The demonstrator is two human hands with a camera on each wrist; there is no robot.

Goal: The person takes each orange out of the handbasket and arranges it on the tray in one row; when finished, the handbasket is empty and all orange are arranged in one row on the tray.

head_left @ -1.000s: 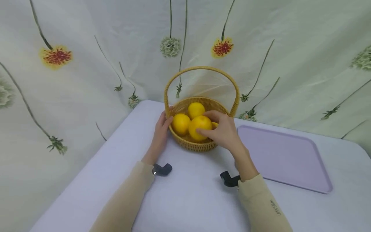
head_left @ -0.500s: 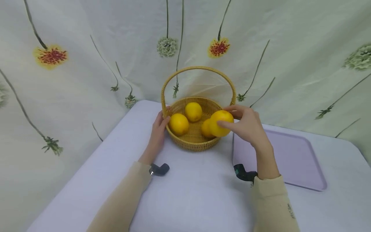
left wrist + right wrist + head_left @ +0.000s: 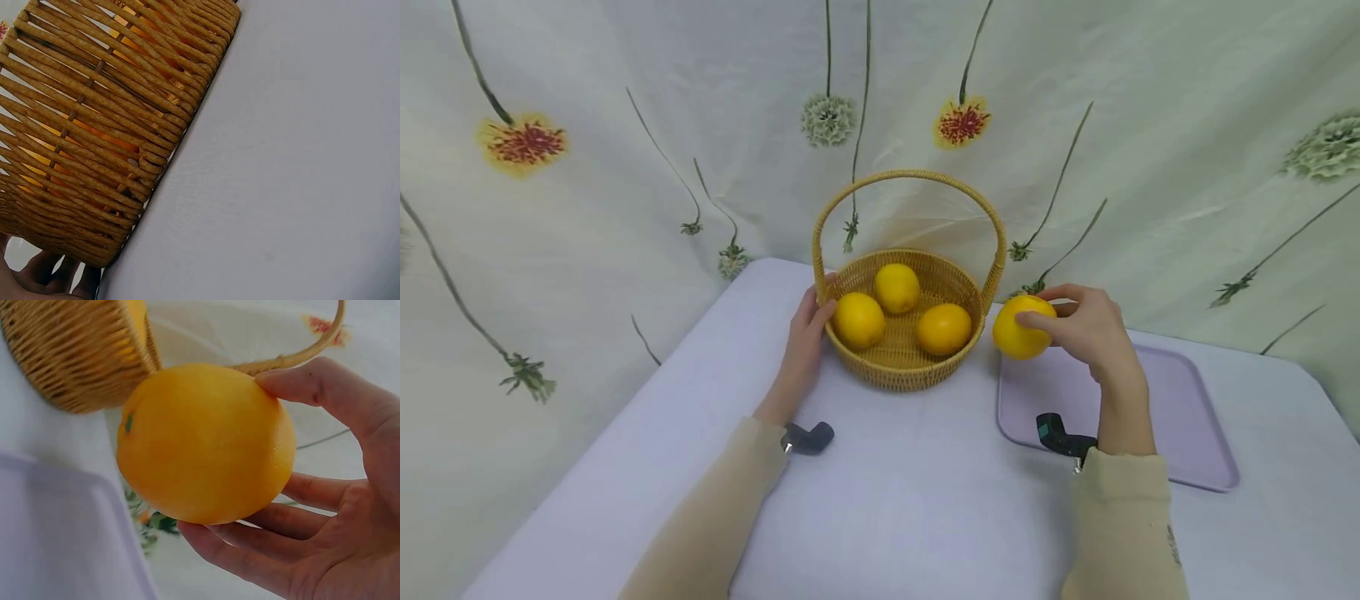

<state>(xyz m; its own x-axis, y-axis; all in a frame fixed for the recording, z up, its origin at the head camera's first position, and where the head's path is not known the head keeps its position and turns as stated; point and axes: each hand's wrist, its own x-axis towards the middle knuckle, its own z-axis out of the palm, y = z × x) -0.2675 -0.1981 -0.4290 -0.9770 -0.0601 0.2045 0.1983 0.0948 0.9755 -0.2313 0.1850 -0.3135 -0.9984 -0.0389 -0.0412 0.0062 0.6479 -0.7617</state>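
My right hand (image 3: 1086,329) pinches an orange (image 3: 1024,327) between thumb and fingertips, just right of the basket and above the near-left part of the tray's far edge. In the right wrist view, a green stem spot shows on the held orange (image 3: 206,444). My left hand (image 3: 805,342) holds the left side of the wicker basket (image 3: 901,379) by the handle's base. Its fingers (image 3: 47,272) lie against the outer wall in the left wrist view, partly hidden. Three oranges sit inside the basket: one at left (image 3: 859,321), one at back (image 3: 897,288), one at right (image 3: 943,329).
A lilac tray (image 3: 1183,417) lies flat on the white-covered table (image 3: 910,500), right of the basket. The tall arched handle (image 3: 910,174) rises above the basket. A flower-printed cloth (image 3: 722,83) hangs close behind the table.
My right hand has lifted the orange out of the basket and carried it right, past the rim toward the tray. The left hand keeps its place on the basket.
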